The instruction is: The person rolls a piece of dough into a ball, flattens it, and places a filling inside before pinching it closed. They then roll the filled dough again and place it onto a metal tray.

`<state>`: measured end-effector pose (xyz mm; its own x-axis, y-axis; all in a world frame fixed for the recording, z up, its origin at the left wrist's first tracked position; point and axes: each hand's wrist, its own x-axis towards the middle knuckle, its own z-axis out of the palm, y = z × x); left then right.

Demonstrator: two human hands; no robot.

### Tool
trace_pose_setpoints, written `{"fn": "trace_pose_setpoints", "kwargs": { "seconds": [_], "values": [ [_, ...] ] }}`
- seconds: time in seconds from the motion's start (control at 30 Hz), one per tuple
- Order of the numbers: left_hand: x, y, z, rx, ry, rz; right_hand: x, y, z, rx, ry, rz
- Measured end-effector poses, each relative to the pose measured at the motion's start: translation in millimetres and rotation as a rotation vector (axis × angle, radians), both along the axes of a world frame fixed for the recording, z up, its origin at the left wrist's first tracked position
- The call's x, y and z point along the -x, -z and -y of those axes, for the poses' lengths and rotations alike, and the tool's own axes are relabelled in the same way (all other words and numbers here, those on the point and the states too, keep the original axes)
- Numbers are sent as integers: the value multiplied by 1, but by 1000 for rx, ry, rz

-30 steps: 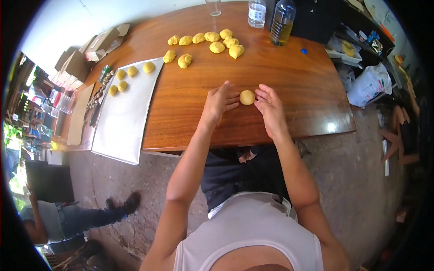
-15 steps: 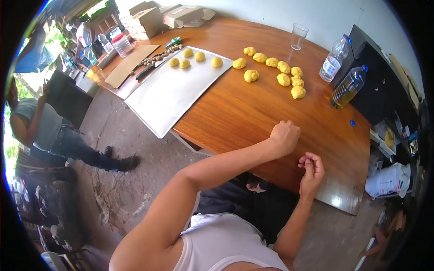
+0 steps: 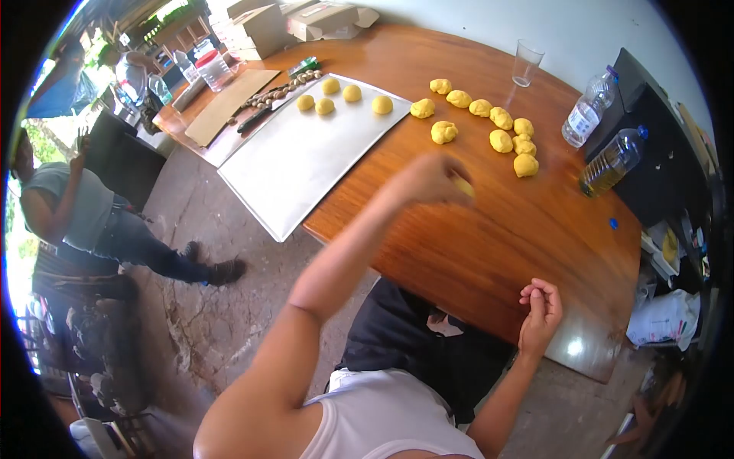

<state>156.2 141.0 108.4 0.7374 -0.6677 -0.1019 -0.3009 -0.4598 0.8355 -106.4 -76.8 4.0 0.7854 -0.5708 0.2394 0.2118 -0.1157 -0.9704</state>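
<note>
My left hand [image 3: 437,180] is closed around a ball of yellow dough [image 3: 462,186], partly hidden by the fingers, above the wooden table [image 3: 428,245]. Loosely curled and empty, my right hand [image 3: 541,306] hovers by the table's near edge. Beyond the left hand lies a rough dough lump [image 3: 443,132], with several more lumps [image 3: 501,141] in a curved row behind it. To the left, a metal baking tray [image 3: 284,164] carries several smooth dough balls [image 3: 352,93] near its far end.
A drinking glass [image 3: 527,63], a clear water bottle [image 3: 585,115] and an oil bottle [image 3: 612,164] stand at the back right. A blue cap [image 3: 613,223] lies nearby. Cardboard boxes [image 3: 252,30] and a knife [image 3: 254,120] are far left. A person [image 3: 76,199] stands at the left.
My left hand has lifted from the tabletop and moved left and forward, and the dough ball in it now shows. My right hand stays near the edge. The view has shifted slightly.
</note>
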Motion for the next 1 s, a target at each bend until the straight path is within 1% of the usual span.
{"fn": "trace_pose_setpoints", "kwargs": {
  "seconds": [0.03, 0.07, 0.1, 0.13, 0.2, 0.23, 0.3, 0.37, 0.43, 0.53, 0.67, 0.73, 0.77, 0.83, 0.87, 0.97, 1.0],
  "values": [
    [-18, -8, -25, -23, -77, 71, 0, 1, 1, 8, 5, 7],
    [-32, -27, -47, -117, -157, 86, 0, 1, 2, 6, 4, 2],
    [-67, -9, -73, -42, -189, 177, 0, 1, 2, 20, 10, -17],
    [-92, -9, -95, -11, -195, 155, -1, 0, 2, 33, 15, -36],
    [-126, -13, -120, -162, -272, 294, -4, -4, 1, 51, 12, -69],
    [-142, -11, -127, -251, -265, 299, -5, -6, -1, 73, 9, -99],
    [-172, -2, -137, -377, -139, 416, -7, -11, -4, 73, 27, -138],
    [-196, 9, -140, -384, -93, 447, -6, -14, -6, 142, 44, -205],
    [-217, 17, -142, -385, -37, 475, -6, -14, -7, 154, 71, -217],
    [-229, 18, -145, -518, -12, 473, -5, -15, -8, 171, 96, -233],
    [-231, 24, -151, -548, 38, 412, -8, -15, -10, 165, 114, -245],
    [-215, 10, -158, -426, 68, 435, -8, -12, -9, 167, 111, -245],
    [-215, 5, -163, -428, 68, 433, -8, -12, -8, 170, 114, -241],
    [-225, -2, -180, -245, -96, 389, -9, -13, -9, 175, 115, -250],
    [-226, -7, -186, -201, -107, 413, -9, -14, -9, 183, 116, -256],
    [-227, -14, -190, -214, -168, 357, -9, -12, -7, 187, 110, -259],
    [-225, -11, -187, -215, -177, 376, -10, -11, -7, 187, 106, -258]
  ]
}}
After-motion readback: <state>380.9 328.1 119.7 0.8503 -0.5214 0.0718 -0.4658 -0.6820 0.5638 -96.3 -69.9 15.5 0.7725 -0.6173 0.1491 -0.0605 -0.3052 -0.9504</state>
